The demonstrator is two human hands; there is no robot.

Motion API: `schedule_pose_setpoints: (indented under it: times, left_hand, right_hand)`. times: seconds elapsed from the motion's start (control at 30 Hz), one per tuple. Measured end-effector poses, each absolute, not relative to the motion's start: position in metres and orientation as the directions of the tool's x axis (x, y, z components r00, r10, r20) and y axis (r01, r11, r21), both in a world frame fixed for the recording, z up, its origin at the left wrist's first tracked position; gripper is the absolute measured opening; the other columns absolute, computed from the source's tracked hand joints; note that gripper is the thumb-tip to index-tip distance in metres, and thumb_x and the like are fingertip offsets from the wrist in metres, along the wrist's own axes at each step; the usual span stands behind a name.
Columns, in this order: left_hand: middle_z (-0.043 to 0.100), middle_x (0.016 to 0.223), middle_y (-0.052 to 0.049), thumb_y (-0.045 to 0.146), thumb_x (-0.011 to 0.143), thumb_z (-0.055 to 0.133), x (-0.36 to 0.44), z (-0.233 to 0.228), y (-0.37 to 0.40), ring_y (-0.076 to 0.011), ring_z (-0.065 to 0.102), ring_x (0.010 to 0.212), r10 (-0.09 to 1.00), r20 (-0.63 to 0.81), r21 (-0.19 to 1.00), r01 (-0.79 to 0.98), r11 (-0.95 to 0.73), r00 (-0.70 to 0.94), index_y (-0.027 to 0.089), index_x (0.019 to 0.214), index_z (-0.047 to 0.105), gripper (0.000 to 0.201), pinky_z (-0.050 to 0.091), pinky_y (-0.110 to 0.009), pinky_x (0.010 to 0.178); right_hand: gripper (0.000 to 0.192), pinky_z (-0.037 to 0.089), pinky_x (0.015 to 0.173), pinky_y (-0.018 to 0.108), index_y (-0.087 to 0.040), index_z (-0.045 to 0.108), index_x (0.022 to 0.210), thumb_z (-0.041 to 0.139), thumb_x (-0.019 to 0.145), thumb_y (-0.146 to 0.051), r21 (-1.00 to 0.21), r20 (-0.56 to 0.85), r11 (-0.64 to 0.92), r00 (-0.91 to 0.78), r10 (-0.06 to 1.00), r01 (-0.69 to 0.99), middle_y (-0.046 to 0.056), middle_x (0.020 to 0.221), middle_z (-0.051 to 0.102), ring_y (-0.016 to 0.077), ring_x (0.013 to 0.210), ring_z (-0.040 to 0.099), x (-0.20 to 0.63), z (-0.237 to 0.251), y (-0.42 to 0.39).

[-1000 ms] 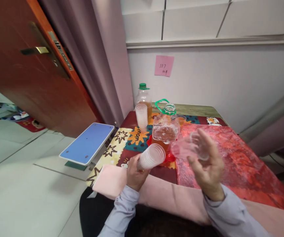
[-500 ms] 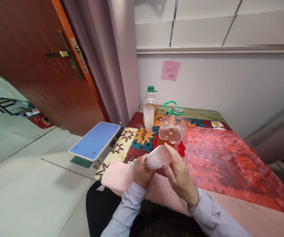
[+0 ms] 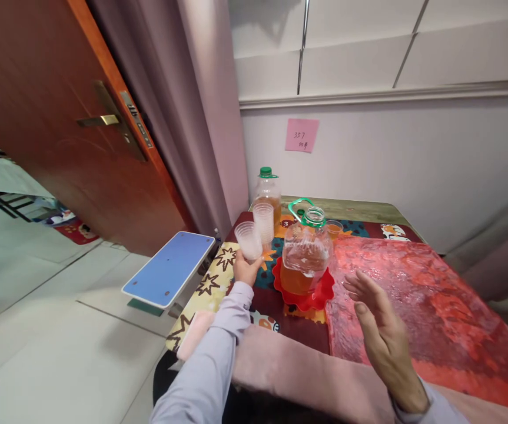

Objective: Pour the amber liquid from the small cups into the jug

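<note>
A stack of clear plastic cups (image 3: 248,238) is in my left hand (image 3: 247,268), tilted, at the left of the table. Right beside it stands another, taller stack of clear cups (image 3: 264,221). My right hand (image 3: 384,330) hovers over the red mat with its fingers stretched out, holding nothing. Between the hands an uncapped jug (image 3: 305,256) with amber liquid and a green handle rests in a red scalloped dish (image 3: 322,292). Behind the cups is a second jug (image 3: 267,191) with a green cap.
A shiny red mat (image 3: 412,282) covers the right of the table. A small cup of amber liquid (image 3: 334,228) stands behind the open jug. Pink cloth (image 3: 298,359) lies along the near edge. A blue-topped stool (image 3: 169,268) stands left, near the wooden door (image 3: 59,118).
My left hand has carried its cup stack forward and left, next to the other stack. My right hand has come off the cups and moved right.
</note>
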State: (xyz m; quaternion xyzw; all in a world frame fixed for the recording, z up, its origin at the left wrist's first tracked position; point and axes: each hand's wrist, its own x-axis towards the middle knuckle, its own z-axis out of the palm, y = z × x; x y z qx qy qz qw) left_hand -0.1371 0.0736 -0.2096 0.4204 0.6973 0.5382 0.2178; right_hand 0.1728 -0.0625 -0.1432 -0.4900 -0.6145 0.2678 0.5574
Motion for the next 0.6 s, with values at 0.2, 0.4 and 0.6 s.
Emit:
schedule_pose_setpoints:
  times: [0.2,0.4,0.6]
  left_hand:
    - [0.077,0.093,-0.008,0.05,0.063,0.084,-0.134,-0.23,0.073,-0.0244,0.073,0.084,0.841,0.161,0.898,0.43,0.092,-0.516,0.022,0.1,0.058,0.054,0.056,-0.035,0.08]
    - [0.072,0.099,-0.008,0.049,0.058,0.083,-0.139,-0.239,0.072,-0.0305,0.072,0.097,0.837,0.215,0.833,0.542,0.112,-0.503,0.023,0.103,0.055,0.059,0.056,-0.043,0.088]
    - [0.07,0.108,-0.013,0.053,0.058,0.082,-0.142,-0.253,0.078,-0.037,0.07,0.113,0.827,0.24,0.789,0.599,0.14,-0.509,0.021,0.111,0.053,0.068,0.056,-0.05,0.096]
  right_hand:
    - [0.046,0.058,0.107,0.058,-0.03,0.061,0.143,0.064,0.101,-0.048,-0.902,0.401,0.334,0.245,0.883,0.274,0.013,0.139,0.07,0.0318,0.122,0.072,0.218,-0.146,-0.016]
    - [0.068,0.058,0.1,0.058,-0.018,0.066,0.128,0.079,0.08,-0.065,-0.888,0.356,0.235,0.268,0.895,0.396,0.02,0.128,0.073,0.0349,0.113,0.073,0.249,-0.175,0.122]
    - [0.088,0.052,0.109,0.053,-0.014,0.063,0.132,0.091,0.056,-0.048,-0.879,0.213,0.055,0.286,0.934,0.474,0.023,0.134,0.07,0.0382,0.123,0.068,0.224,-0.218,0.227]
